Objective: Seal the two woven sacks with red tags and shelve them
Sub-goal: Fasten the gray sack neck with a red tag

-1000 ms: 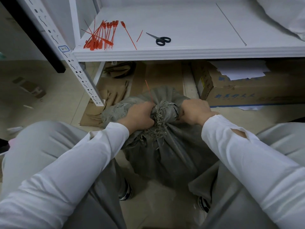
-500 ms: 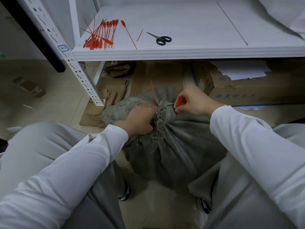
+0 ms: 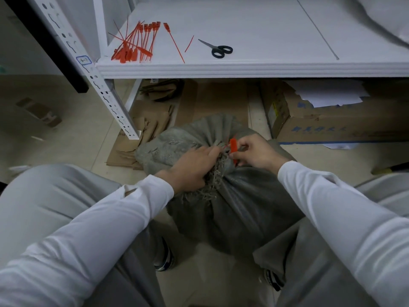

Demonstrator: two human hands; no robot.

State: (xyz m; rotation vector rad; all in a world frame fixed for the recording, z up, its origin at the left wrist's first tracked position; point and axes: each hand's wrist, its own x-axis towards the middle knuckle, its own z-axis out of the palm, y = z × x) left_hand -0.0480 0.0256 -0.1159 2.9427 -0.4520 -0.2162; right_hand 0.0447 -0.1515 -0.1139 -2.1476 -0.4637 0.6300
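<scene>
At the centre of the frame, the left hand (image 3: 192,168) grips the gathered frayed neck of the grey woven sack (image 3: 232,196) standing on the floor, while the right hand (image 3: 256,152) pinches a red plastic seal tag (image 3: 233,146) at that neck between thumb and fingertips.

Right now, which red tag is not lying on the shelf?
The tag pinched in the right hand at the sack's neck; the others lie on the shelf beside the scissors.

One head-worn wide-angle view, looking forward and down.
Close above the woven sack (image 3: 243,207), with the white shelf (image 3: 243,70) crossing the frame's top.
</scene>
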